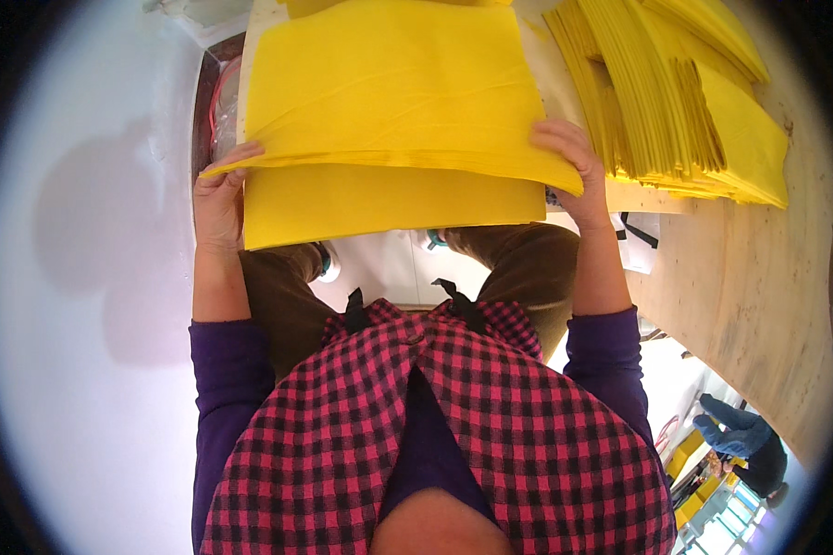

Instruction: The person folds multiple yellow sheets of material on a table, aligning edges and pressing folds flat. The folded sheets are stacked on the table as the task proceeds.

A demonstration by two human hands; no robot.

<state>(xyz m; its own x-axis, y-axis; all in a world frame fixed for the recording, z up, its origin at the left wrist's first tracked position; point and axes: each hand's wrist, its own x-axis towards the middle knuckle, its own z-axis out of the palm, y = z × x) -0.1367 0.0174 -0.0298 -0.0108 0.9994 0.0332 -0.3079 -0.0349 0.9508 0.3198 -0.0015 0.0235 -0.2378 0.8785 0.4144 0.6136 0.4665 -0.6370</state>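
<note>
A stack of yellow fabric sheets (398, 83) spans the space between my hands, its near edge lifted and slightly bowed. At the left corner, my left hand (220, 199) is closed on that edge, thumb below and fingers above. My right hand (576, 166) grips the opposite corner, with its fingers curled over the top. Beneath the raised edge lies another yellow sheet (393, 202), flat and reaching out over my knees. How many layers each hand pinches cannot be made out.
On the right, several piles of folded yellow fabric (657, 102) lie on a wooden table (713, 268). A white wall (102, 231) stands close on my left. Farther off at the lower right, another person (745, 444) is near some yellow items.
</note>
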